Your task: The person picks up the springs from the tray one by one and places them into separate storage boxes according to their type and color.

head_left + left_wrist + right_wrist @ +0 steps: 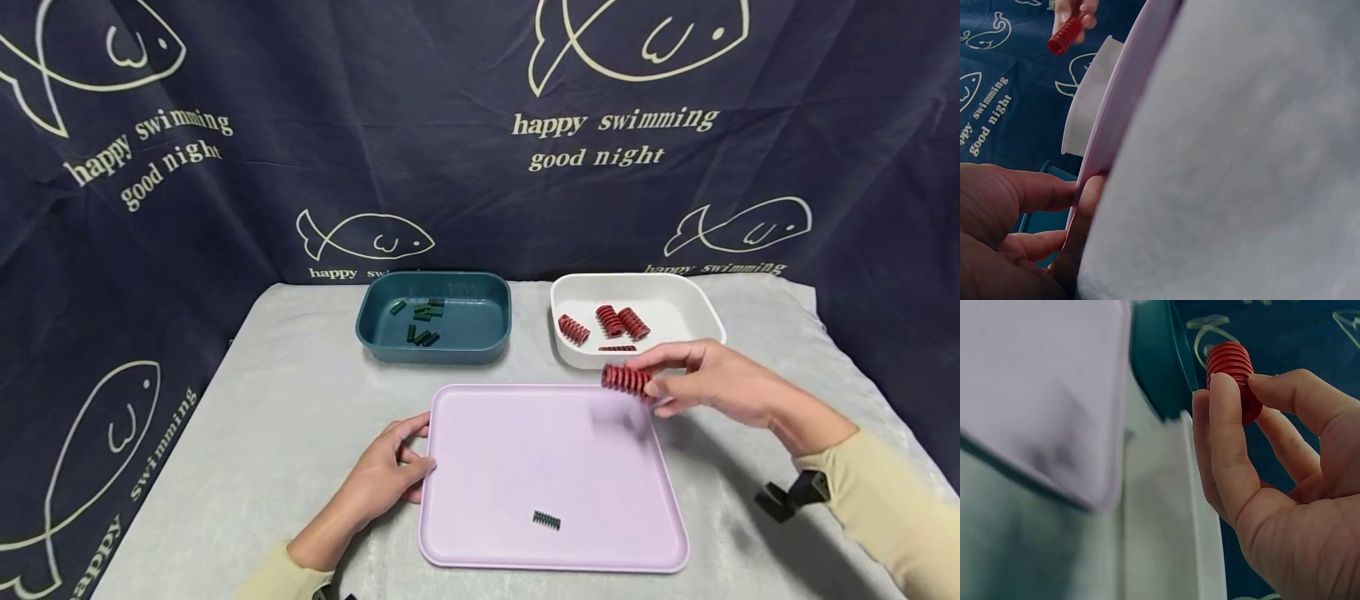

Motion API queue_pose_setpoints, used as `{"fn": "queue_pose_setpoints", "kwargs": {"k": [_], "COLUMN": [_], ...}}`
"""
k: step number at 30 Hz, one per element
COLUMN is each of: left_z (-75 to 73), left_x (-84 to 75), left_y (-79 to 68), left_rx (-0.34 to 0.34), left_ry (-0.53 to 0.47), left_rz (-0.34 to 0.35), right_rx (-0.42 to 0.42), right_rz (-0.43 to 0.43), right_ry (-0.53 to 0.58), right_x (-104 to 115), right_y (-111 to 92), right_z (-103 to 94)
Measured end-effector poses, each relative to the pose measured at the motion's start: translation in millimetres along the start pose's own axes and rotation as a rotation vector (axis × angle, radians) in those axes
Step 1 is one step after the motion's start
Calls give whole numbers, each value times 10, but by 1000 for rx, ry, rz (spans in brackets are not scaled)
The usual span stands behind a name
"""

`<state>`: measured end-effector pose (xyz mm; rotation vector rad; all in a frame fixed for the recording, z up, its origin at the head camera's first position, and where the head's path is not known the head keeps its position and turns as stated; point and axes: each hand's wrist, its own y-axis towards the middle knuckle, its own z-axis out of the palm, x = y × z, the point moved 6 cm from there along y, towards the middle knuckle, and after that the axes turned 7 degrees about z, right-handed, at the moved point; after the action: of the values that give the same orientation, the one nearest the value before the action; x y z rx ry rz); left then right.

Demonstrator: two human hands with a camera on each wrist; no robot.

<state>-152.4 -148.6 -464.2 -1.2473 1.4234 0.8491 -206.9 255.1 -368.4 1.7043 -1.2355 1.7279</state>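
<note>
My right hand pinches a red coil spring between thumb and fingertips, above the far right corner of a lilac tray. In the right wrist view the spring sticks out past the fingertips. At the tray's left edge my left hand grips the rim; in the left wrist view its thumb and fingers lie on either side of that edge. One small dark green spring lies on the tray near its front edge.
Behind the tray stand a teal bin with several small green springs and, to its right, a white bin with several red springs. A dark blue printed curtain hangs behind the grey-white tabletop.
</note>
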Motion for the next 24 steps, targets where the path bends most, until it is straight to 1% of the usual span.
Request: {"fn": "queue_pose_setpoints", "kwargs": {"k": [5, 9, 12, 20, 24], "left_z": [10, 13, 10, 11, 13], "left_x": [2, -3, -4, 5, 18], "left_y": [10, 13, 9, 2, 10], "left_rx": [13, 10, 3, -6, -8], "left_ry": [4, 13, 13, -1, 0], "left_rz": [3, 2, 3, 3, -1], "right_rx": [-48, -34, -18, -47, -53], "right_rz": [27, 26, 34, 75, 117], "right_ry": [-17, -2, 7, 4, 5], "right_x": [78, 98, 84, 21, -18], "right_y": [81, 167, 256, 463, 545], "right_z": [-320, -512, -619, -813, -900]}}
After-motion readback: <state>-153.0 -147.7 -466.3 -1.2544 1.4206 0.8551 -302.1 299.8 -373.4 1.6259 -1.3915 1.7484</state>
